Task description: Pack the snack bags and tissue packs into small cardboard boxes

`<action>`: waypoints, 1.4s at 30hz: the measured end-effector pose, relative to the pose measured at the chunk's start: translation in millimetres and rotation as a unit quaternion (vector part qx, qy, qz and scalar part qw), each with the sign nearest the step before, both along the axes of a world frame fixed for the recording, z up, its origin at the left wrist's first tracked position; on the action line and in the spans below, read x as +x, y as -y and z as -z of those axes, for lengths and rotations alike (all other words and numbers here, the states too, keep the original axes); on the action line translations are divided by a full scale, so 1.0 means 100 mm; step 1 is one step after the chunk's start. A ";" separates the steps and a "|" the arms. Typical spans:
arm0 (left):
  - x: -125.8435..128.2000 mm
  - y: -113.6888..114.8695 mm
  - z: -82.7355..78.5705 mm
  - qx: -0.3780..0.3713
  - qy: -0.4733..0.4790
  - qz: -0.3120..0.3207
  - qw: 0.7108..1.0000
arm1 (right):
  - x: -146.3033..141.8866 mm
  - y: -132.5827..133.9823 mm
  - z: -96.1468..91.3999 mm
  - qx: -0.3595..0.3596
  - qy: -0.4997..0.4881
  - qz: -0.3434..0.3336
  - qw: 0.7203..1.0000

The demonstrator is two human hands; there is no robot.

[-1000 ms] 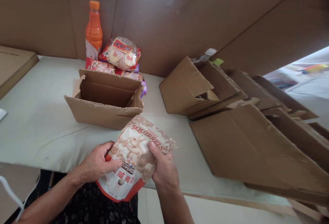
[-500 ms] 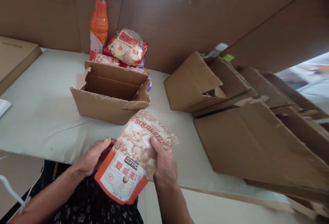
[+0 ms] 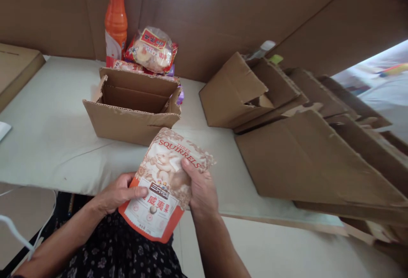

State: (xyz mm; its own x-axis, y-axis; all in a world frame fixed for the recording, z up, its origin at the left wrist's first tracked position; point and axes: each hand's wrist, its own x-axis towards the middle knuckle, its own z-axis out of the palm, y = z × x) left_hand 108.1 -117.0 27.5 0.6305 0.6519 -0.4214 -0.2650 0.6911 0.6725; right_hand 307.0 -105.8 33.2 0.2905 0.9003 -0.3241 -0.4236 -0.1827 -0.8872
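A white and orange snack pouch (image 3: 164, 163) printed "Three Squirrels" is held upright in front of me, its printed face toward me. My right hand (image 3: 202, 186) grips its right edge, thumb across the front. My left hand (image 3: 123, 193) is closed on the lower left edge, with the thumb lying over the printed characters. The fingers of both hands are mostly hidden behind the pouch. Just beyond the pouch stands an open cardboard box (image 3: 130, 120) with nothing visible in the part of its inside that shows.
Behind the box stand an orange drink bottle (image 3: 116, 23) and a clear bag of round snacks (image 3: 153, 50) on other packets. Several open cardboard boxes (image 3: 306, 159) fill the right side of the table. A flat carton (image 3: 19, 72) lies at the left; a cardboard wall (image 3: 197, 14) rises behind.
My left hand has moved onto the pouch and its thumb now presses on the front. My right hand keeps its grip. The whole view has shifted slightly.
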 end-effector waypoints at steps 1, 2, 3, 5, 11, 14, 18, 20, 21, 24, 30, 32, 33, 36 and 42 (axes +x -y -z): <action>0.01 0.01 0.01 -0.003 -0.012 -0.002 1.000 | 0.01 0.00 0.01 -0.001 0.008 -0.003 1.000; 0.02 0.01 0.02 -0.008 -0.023 -0.010 1.000 | 0.02 0.01 0.02 0.004 0.023 -0.004 1.000; 0.04 0.01 0.03 -0.012 -0.032 -0.021 0.999 | 0.04 0.02 0.03 0.019 0.048 -0.005 0.999; 0.05 0.01 0.03 -0.015 -0.045 -0.044 0.998 | 0.09 0.04 0.02 0.093 0.138 -0.036 0.985; 0.00 -0.03 0.00 -0.004 -0.061 -0.060 0.996 | 0.30 0.04 -0.08 0.353 0.447 -0.216 0.793; -0.06 -0.04 -0.03 -0.009 -0.068 -0.038 0.997 | 0.40 0.05 -0.03 0.368 0.473 -0.234 0.766; -0.12 -0.10 -0.10 0.024 -0.070 0.018 0.997 | 0.55 0.11 0.02 0.264 0.411 -0.181 0.853; -0.14 -0.16 -0.15 0.066 -0.091 0.036 0.993 | 0.61 0.09 -0.07 0.246 0.363 -0.181 0.880; -0.15 -0.19 -0.19 0.085 -0.104 0.044 0.990 | 0.64 0.06 -0.15 0.244 0.341 -0.199 0.886; -0.18 -0.27 -0.30 0.129 -0.141 0.063 0.980 | 0.64 -0.06 -0.43 0.241 0.334 -0.298 0.861; -0.23 -0.44 -0.39 0.157 -0.210 0.056 0.963 | 0.30 -0.15 -0.55 0.408 0.602 -0.218 0.651; -0.27 -0.47 -0.34 0.138 -0.213 0.050 0.966 | 0.21 -0.13 -0.45 0.452 0.641 -0.211 0.584; -0.29 -0.48 -0.31 0.128 -0.212 0.056 0.967 | 0.20 -0.13 -0.40 0.451 0.645 -0.224 0.575; -0.36 -0.50 -0.26 0.122 -0.223 0.087 0.963 | 0.27 -0.18 -0.34 0.374 0.613 -0.307 0.624; -0.41 -0.58 -0.32 0.173 -0.260 0.146 0.939 | 0.39 -0.37 -0.45 0.201 0.486 -0.378 0.762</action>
